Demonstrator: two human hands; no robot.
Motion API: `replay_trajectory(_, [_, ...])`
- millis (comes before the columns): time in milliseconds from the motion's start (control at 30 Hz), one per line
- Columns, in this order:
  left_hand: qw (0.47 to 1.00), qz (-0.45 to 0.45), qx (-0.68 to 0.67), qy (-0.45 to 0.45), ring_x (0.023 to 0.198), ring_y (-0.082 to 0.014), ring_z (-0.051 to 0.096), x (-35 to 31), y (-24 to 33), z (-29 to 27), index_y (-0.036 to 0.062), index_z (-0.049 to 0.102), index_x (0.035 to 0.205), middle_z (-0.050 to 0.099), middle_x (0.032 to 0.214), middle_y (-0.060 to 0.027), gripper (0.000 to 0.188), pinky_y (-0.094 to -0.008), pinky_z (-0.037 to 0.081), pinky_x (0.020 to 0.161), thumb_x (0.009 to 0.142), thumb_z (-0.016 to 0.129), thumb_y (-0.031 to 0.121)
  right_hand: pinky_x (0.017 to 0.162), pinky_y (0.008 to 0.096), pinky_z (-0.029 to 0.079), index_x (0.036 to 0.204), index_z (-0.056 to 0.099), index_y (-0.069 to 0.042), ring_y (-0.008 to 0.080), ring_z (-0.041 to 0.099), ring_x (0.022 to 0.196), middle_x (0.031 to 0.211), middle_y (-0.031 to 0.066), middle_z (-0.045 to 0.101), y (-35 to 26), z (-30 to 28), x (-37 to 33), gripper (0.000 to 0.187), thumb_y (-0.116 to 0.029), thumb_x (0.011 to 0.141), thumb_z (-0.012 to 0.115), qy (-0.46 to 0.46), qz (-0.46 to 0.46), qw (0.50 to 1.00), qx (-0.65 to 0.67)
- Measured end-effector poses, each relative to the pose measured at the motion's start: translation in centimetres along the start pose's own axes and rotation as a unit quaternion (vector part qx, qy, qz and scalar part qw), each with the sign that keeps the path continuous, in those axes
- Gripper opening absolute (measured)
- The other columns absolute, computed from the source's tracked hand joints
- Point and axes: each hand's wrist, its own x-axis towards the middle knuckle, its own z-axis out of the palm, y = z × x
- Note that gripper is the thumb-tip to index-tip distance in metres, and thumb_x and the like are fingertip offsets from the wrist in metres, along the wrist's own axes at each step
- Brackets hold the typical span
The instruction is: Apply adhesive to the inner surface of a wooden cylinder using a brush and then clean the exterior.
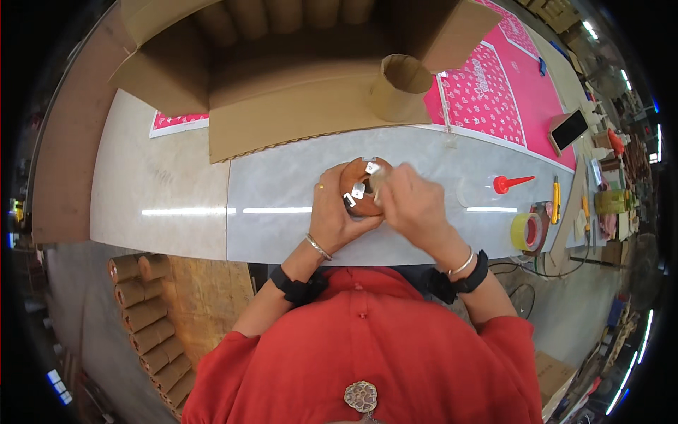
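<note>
A round orange-brown piece (366, 205) with a dark hole in its middle and silvery metal tabs on its face is above the grey table. My left hand (332, 212) is closed round its left side and lower edge. At its right side is my right hand (413, 208), fingers curled in and somewhat blurred. Something pale shows at those fingertips, beside the hole, too small and smeared to name. An upright cardboard tube (400, 88) stands farther off, on the flap of a cardboard box.
The open cardboard box (296, 113) with several tubes inside fills the far side. To the right are a red nozzle (503, 184), yellow tape (525, 231), a yellow cutter (556, 198) and a phone (567, 132). Several cardboard tubes (150, 325) are stacked below left.
</note>
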Motion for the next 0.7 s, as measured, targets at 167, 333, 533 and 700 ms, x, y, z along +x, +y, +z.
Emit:
replay_trajectory(167, [1.0,0.008,0.007,0.02,0.103,-0.0306,0.052,-0.2,-0.6,0.6,0.0037,0.047,0.125,0.052,0.115,-0.0133,0.08,-0.04,0.041,0.086,0.058,0.084,0.028,0.04,0.0317,0.039,0.075,0.049,-0.005,0.0197,0.05,0.052,0.068,0.0075,0.042,-2.0,0.1,-1.8,0.013,-0.006,0.074,0.062,-0.009,-0.053,0.999,-0.01])
replay_trajectory(333, [1.0,0.005,0.009,0.013,0.102,-0.0306,0.052,-0.1,0.3,0.2,0.0036,0.048,0.124,0.052,0.115,-0.0133,0.079,-0.0402,0.041,0.086,0.059,0.084,0.029,0.042,0.0332,0.041,0.077,0.051,-0.005,0.0231,0.051,0.053,0.068,0.008,0.043,1.0,0.2,-1.4,0.01,-0.007,0.076,0.061,0.035,0.025,0.999,-0.022])
replay_trajectory(533, [1.0,-0.026,-0.006,-0.004,0.103,-0.0304,0.053,-0.3,0.0,0.2,0.0024,0.047,0.122,0.053,0.114,-0.0132,0.083,-0.0399,0.042,0.087,0.056,0.087,0.031,0.049,0.0402,0.045,0.086,0.053,-0.005,0.0316,0.056,0.055,0.071,0.0123,0.054,4.6,1.4,-1.5,0.008,-0.012,0.088,0.055,0.034,0.153,0.987,0.038])
replay_trajectory(700, [1.0,-0.003,0.005,-0.004,0.102,-0.031,0.053,0.1,0.1,0.2,0.002,0.046,0.122,0.053,0.114,-0.0148,0.083,-0.0405,0.042,0.088,0.055,0.088,0.03,0.048,0.0393,0.045,0.086,0.051,-0.004,0.0327,0.056,0.056,0.071,0.0132,0.055,2.2,-1.1,-1.2,0.011,-0.012,0.087,0.058,0.058,0.244,0.957,0.144])
